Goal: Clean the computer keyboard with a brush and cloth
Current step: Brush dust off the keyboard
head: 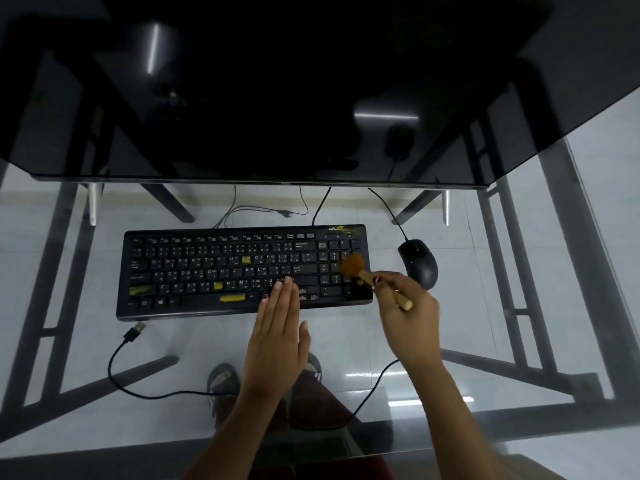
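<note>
Head view looks down through a glass counter [86, 341] at a black keyboard [214, 271] with yellow smears on several keys. Left hand [277, 337] lies flat, fingers [282, 299] straight and pressed together, their tips resting on the keyboard's lower right keys. Right hand [405, 310] pinches the wooden handle of a small brush [363, 271], whose brown bristles touch the number pad at the keyboard's right end. A black mouse [419, 263] sits just beside that end. A loose USB cable [133, 336] lies near the keyboard's front left corner.
</note>
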